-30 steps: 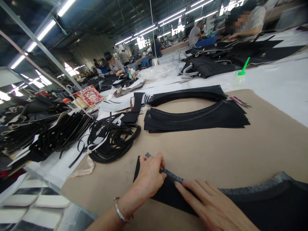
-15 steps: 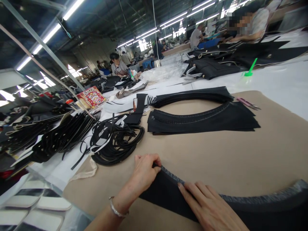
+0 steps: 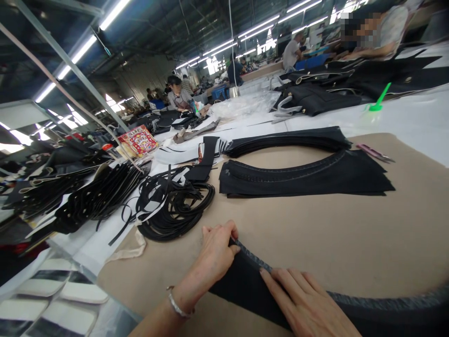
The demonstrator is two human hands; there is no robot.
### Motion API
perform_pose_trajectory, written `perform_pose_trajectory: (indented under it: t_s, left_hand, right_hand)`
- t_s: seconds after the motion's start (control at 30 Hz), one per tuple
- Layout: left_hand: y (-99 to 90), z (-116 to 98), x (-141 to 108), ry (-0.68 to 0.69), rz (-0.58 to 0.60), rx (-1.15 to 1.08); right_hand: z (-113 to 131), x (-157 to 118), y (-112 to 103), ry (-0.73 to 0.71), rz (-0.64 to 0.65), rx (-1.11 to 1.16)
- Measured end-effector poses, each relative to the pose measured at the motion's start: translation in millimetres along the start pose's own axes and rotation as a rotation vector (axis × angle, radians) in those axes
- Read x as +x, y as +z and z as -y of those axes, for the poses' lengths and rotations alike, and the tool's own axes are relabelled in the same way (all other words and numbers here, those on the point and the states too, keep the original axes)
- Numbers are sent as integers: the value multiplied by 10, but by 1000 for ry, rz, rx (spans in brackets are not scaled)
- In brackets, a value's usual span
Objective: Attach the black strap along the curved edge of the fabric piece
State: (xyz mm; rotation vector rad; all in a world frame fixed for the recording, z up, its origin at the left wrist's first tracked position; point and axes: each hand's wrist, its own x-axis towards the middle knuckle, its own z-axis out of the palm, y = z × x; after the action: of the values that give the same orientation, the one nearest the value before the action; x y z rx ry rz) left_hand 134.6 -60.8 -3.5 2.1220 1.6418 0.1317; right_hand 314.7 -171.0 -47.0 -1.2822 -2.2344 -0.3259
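Brown board (image 3: 351, 234) covers my bench, with a black stack (image 3: 305, 175) and straps (image 3: 175, 206) beyond. My left hand (image 3: 215, 255) pinches the near panel (image 3: 245, 288) at its grey edge; my right hand (image 3: 308, 306) lies open and flat on it.

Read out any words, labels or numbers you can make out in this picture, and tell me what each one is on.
None can be read.
The red patterned box beyond the coiled black straps bears colourful print, too small and blurred to read.
The black curved piece under the hands shows no lettering.
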Motion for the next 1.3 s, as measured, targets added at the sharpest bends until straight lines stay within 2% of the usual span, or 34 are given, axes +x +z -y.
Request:
perform_pose_trajectory:
  t_s: [0.17,0.37,0.6,1.0,1.17,1.23,1.3]
  left_hand:
    - [10,49,-12,9,-47,-29]
    - [21,190,-9,6,-91,-136]
    - [37,274,59,11,-85,-246]
    - [38,203,62,-13,-101,-172]
    - [38,160,27,-9,-200,-137]
    - [66,182,-11,38,-237,-138]
    - [121,254,-73,158,-282,-124]
  right_hand:
    - [172,218,166,11,-3,-22]
    - [235,189,355,47,-39,-105]
    - [222,153,383,38,-47,-102]
    - [204,165,375,36,17,-71]
    - [195,199,373,49,-10,-54]
    - [189,218,358,49,-16,-50]
    - [187,233,339,47,-11,-52]
